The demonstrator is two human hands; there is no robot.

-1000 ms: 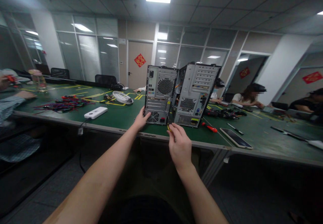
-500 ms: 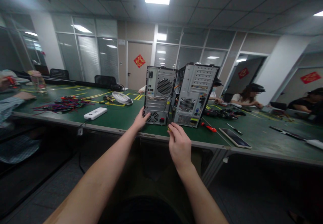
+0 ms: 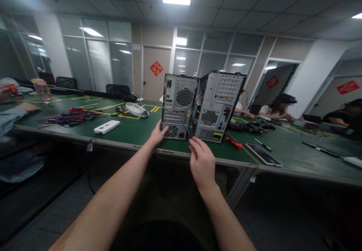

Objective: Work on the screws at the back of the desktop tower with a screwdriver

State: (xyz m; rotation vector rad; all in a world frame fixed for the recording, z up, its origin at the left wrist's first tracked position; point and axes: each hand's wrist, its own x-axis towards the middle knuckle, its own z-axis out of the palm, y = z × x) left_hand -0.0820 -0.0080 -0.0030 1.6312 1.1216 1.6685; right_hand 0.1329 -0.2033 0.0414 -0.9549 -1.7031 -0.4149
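Observation:
Two computer tower cases stand upright with their backs toward me: a narrower case (image 3: 177, 105) on the left and a larger case (image 3: 216, 107) close beside it. My left hand (image 3: 157, 134) grips the lower left edge of the narrower case, its thumb lying on the back panel by the fan grille. In my right hand (image 3: 202, 160), closed in a pinch, is a screwdriver (image 3: 190, 143). Most of its handle is hidden by my fingers. The thin shaft points up at the narrower case's lower right edge; where the tip touches is too small to make out.
On the green table (image 3: 135, 132) lie a white power strip (image 3: 106, 127), a heap of thin cables (image 3: 72, 117) and a white oval basket (image 3: 137, 110). To the right are a red-handled tool (image 3: 234, 142), black cables (image 3: 253, 125) and a phone (image 3: 263, 154). Other people sit around.
My right hand has shifted very slightly to the right with the screwdriver. The left hand and both cases stay put. A co-worker's hand behind the narrower case has mostly gone from sight.

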